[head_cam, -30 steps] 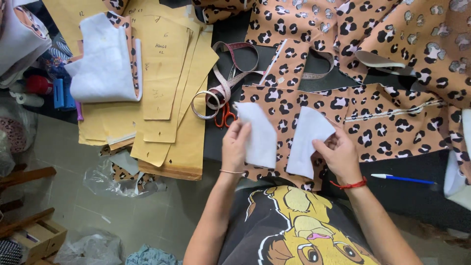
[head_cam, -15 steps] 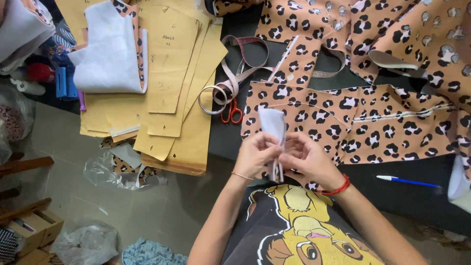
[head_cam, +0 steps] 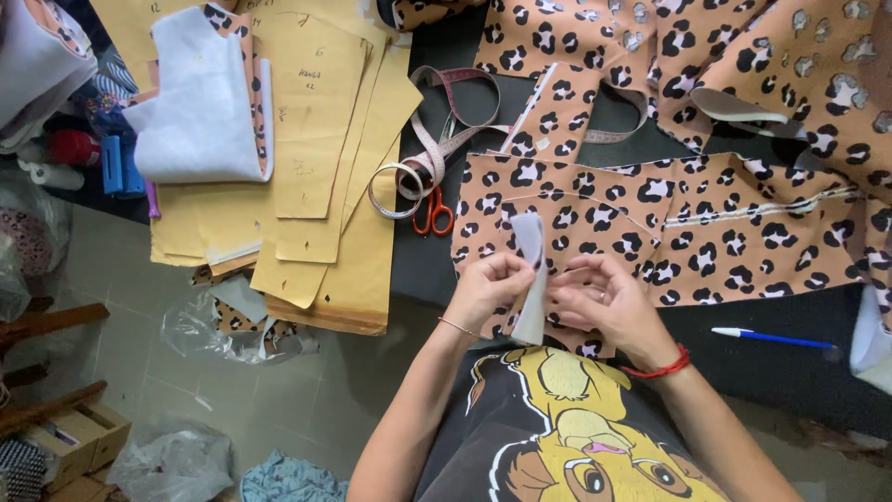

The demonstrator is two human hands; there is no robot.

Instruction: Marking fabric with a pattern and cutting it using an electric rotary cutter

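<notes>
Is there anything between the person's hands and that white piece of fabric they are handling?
Nothing visible. The left hand and right hand both pinch the white fabric piece directly, holding it upright above the leopard-print fabric. The scissors and pen lie off to the sides.

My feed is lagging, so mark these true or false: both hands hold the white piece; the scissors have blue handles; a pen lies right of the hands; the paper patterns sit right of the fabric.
1. Both the left hand and the right hand hold the white fabric piece. True.
2. The scissors have blue handles. False: they are orange-red.
3. A blue and white pen lies right of the hands. True.
4. The paper patterns sit right of the leopard-print fabric. False: they lie to its left.
</notes>
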